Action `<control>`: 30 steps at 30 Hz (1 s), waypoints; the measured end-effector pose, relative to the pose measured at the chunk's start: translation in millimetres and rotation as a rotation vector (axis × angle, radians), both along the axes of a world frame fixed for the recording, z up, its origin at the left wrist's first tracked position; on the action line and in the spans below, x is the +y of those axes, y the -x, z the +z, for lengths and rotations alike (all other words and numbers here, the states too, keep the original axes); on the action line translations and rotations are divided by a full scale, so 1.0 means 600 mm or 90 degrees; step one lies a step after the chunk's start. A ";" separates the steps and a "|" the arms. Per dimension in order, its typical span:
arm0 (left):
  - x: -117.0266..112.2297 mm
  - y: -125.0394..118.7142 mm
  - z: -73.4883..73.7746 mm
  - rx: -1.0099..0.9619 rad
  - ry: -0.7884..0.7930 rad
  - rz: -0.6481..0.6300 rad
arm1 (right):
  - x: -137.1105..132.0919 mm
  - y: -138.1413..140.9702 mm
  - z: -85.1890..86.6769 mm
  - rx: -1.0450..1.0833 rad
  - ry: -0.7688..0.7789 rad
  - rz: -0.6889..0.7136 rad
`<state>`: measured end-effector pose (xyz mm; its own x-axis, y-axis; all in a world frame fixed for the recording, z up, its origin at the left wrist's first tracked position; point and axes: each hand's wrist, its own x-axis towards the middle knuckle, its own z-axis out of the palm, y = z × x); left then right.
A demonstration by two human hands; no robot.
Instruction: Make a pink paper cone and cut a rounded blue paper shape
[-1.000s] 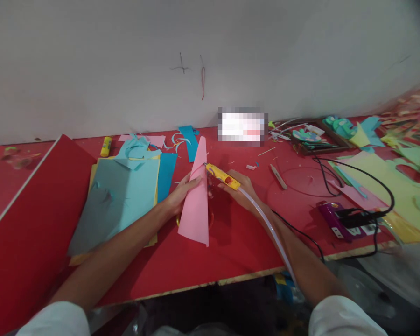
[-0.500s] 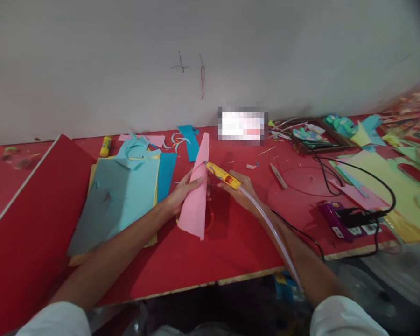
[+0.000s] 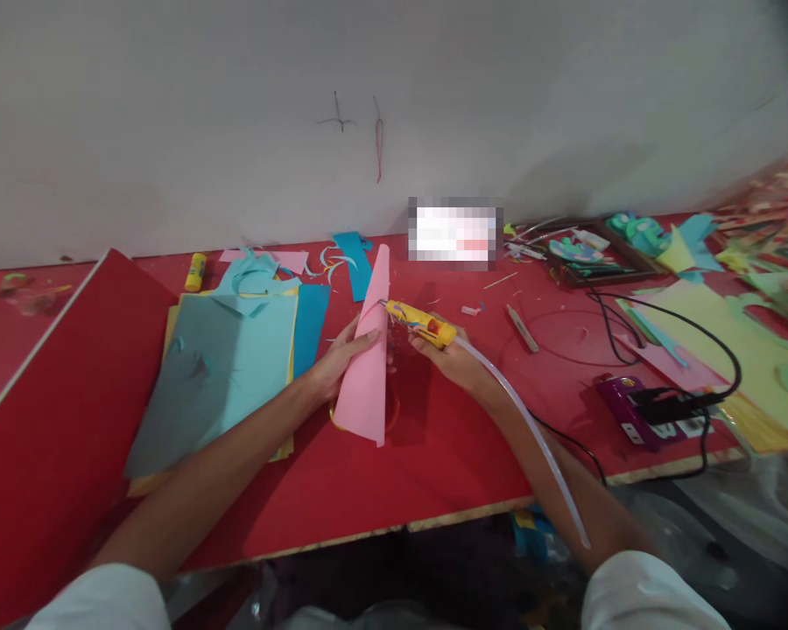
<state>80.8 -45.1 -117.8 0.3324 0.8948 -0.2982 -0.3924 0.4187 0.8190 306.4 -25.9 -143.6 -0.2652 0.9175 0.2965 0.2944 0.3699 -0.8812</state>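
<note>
My left hand (image 3: pixel 347 357) is closed round a sheet of pink paper (image 3: pixel 365 385), curled into a cone-like roll, with the thumb across its front. In my right hand (image 3: pixel 450 352) is a yellow hot glue gun (image 3: pixel 421 325), its nozzle at the paper's right edge. A long clear glue stick (image 3: pixel 531 424) runs out of the gun's back and over my right forearm. Behind the lower part of the paper, a red and yellow ring-shaped thing (image 3: pixel 394 413) shows in part; the paper hides the rest.
Stacked light blue and yellow sheets (image 3: pixel 236 367) lie left, beside a yellow glue stick tube (image 3: pixel 195 272) and a leaning red board (image 3: pixel 59 420). Rightward are a cutter (image 3: pixel 521 329), a purple power box (image 3: pixel 636 416) with black cords, a dark frame (image 3: pixel 621 267) and cut papers (image 3: pixel 709 315).
The glue gun has turned in my right hand, and its clear stick now hangs further right across the forearm. My left hand still holds the pink paper in nearly the same place.
</note>
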 end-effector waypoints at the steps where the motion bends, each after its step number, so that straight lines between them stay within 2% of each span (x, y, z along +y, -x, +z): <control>1: 0.000 0.000 0.000 0.000 0.001 0.002 | -0.002 -0.001 0.002 0.004 0.004 0.008; 7: 0.000 -0.001 -0.002 -0.003 0.009 0.009 | -0.010 -0.001 0.024 0.043 0.030 0.095; 13: 0.005 0.000 0.009 0.036 0.004 -0.001 | -0.003 0.002 0.021 -0.025 -0.015 0.050; 18: 0.020 0.018 0.024 0.168 -0.040 -0.038 | -0.002 0.000 0.018 -0.065 -0.045 0.021; 20: 0.030 0.029 0.023 0.239 -0.092 -0.072 | -0.001 -0.001 0.016 -0.088 -0.062 0.016; 23: 0.044 0.044 0.016 0.391 -0.238 -0.121 | 0.004 -0.002 0.008 -0.135 -0.087 0.002; 26: 0.055 0.056 0.010 0.566 -0.389 -0.118 | 0.008 -0.003 -0.005 -0.196 -0.089 -0.009; 30: 0.055 0.061 0.019 0.745 -0.497 -0.140 | 0.011 -0.002 -0.019 -0.248 -0.085 -0.016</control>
<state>44.4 -12.0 -106.3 0.3938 0.9181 0.0446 0.6736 -0.3212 0.6657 307.7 -19.4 -155.3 -0.3584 0.8855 0.2956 0.6069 0.4616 -0.6470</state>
